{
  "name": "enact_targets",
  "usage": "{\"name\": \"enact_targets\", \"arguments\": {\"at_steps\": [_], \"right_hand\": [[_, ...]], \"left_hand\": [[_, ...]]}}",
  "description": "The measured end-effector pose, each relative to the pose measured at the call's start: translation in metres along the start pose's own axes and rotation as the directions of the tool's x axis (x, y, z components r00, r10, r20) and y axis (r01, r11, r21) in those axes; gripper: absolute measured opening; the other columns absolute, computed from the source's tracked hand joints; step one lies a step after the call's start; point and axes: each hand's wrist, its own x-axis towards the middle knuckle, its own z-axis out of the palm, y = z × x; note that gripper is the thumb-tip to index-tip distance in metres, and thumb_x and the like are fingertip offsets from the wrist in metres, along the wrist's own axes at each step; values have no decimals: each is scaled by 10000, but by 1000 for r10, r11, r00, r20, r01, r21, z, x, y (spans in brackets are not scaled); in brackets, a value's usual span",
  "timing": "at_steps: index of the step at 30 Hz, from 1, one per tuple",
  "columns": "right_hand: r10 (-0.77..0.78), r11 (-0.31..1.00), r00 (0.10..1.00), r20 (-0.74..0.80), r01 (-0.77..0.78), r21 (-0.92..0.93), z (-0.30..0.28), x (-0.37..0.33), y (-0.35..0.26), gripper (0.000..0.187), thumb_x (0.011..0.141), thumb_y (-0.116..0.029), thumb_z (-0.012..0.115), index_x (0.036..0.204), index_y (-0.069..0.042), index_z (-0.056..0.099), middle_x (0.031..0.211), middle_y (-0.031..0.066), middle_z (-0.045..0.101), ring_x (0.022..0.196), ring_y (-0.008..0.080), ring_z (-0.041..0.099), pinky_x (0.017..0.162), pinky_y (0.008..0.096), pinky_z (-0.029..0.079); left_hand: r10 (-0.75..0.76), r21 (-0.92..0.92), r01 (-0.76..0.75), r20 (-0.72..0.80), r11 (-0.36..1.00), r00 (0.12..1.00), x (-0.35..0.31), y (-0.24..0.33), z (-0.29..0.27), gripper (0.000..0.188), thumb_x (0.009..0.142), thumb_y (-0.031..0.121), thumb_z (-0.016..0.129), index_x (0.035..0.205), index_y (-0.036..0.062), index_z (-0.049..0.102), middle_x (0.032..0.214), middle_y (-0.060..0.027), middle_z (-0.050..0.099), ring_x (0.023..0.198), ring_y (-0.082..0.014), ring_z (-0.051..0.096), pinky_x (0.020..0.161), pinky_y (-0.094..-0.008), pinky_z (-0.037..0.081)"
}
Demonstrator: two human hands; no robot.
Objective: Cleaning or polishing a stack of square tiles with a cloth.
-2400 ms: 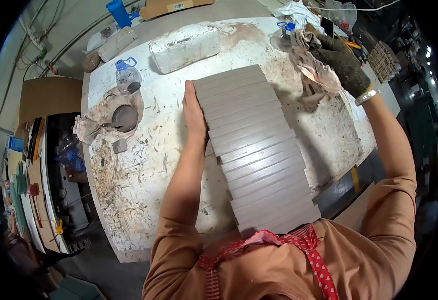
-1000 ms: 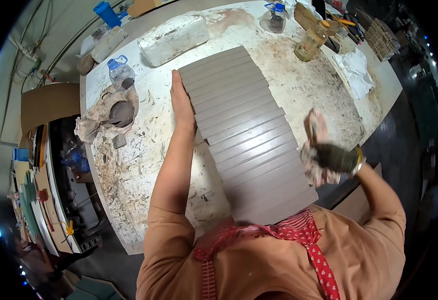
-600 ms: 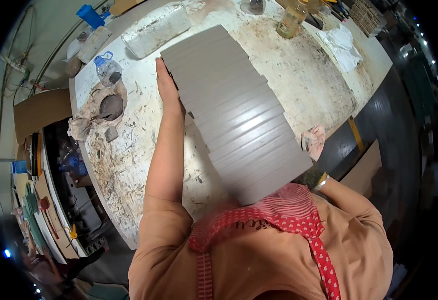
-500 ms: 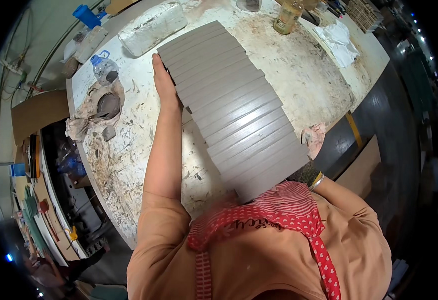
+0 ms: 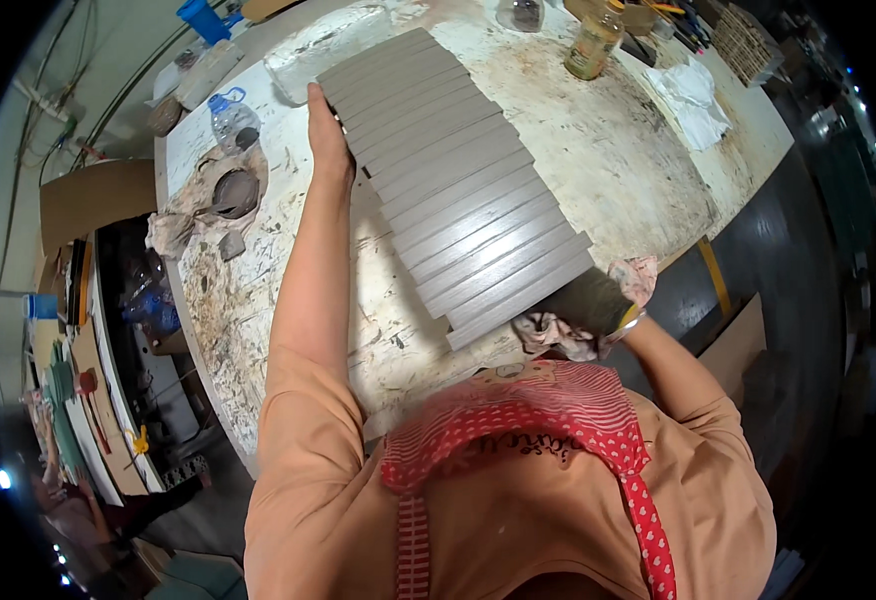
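A grey panel of overlapping slats with stepped side edges is held up at a slant over the stained worktable. Its glossy near half catches the light. At the panel's far left edge is my bare left hand, thumb along the side and the other fingers hidden beneath. My right hand, in a dark glove, is by the near right corner. A stained rag bunches out around that glove on both sides. The right fingertips are hidden behind the panel.
The white worktable carries a wrapped block, a plastic jug, a dark-filled bowl on a cloth, a glass jar and white tissue. A wicker basket stands far right. Another person is at lower left.
The panel's near end has moved away from my apron and looks shorter from here. My right hand has come further into view, showing more glove and rag. My left hand still supports the far edge.
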Motion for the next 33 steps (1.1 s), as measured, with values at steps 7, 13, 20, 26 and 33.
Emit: {"name": "enact_targets", "arguments": {"at_steps": [7,13,20,26,33], "right_hand": [[188,779,939,-288,36,626,-130,19,-20,265,875,-247,625,1006,-16,620,858,66,629,818,127,568,778,260,460],[103,978,993,65,-113,173,-118,17,-32,309,864,-273,625,1019,-6,614,915,172,653,817,251,650,762,334,500],[-164,916,927,336,17,400,-23,-20,-32,417,868,-437,631,1141,-122,662,981,111,703,914,259,660,804,354,500],[-287,919,932,221,333,-209,9,-13,-42,408,791,-315,667,1163,-149,650,1042,110,678,1030,311,617,878,420,476],[-159,952,961,227,210,-222,25,-24,-65,416,783,-313,669,1165,-149,648,1045,117,675,1027,316,617,877,422,476]], "left_hand": [[61,197,-72,60,978,996,-3,10,-7,712,952,593,394,1383,28,430,1371,-112,476,1276,-218,395,1063,-370,287],[73,151,-78,37,985,997,11,-14,-37,675,977,550,369,1379,11,424,1372,-113,477,1281,-215,403,1066,-374,289],[-52,251,18,128,968,990,26,17,-39,632,981,564,335,1306,48,504,1136,-73,626,1043,-198,562,931,-338,398],[316,765,-403,272,502,909,141,41,-65,487,907,409,553,1227,42,561,1121,-173,639,1070,-284,588,889,-376,457],[569,936,-332,339,-119,749,250,16,-54,525,908,477,500,1294,124,547,1288,-155,565,1211,-334,511,1000,-525,376]]}}
